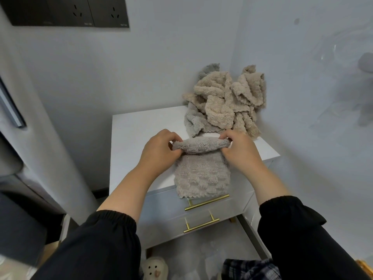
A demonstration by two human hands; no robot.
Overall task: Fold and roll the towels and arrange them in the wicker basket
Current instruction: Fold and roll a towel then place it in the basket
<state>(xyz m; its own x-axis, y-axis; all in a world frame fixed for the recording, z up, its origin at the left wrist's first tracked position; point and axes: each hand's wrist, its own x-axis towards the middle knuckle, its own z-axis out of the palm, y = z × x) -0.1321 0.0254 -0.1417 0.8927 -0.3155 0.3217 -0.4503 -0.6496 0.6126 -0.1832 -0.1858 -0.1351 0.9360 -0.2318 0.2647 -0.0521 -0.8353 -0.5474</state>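
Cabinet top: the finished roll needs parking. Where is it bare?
Bare: the cabinet top left of the left hand, out to its edge. Crowded: towel pile fills the back right corner; the grey towel covers the front middle.

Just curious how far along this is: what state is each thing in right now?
Towel: partly rolled at its far end, near end flat.
Pile: crumpled, unfolded.
Drawers: shut.
Left hand: grips the towel's left side.
Right hand: grips the towel's right side.

both hands (159, 150) (240, 151) pinch inward, forearms converging.
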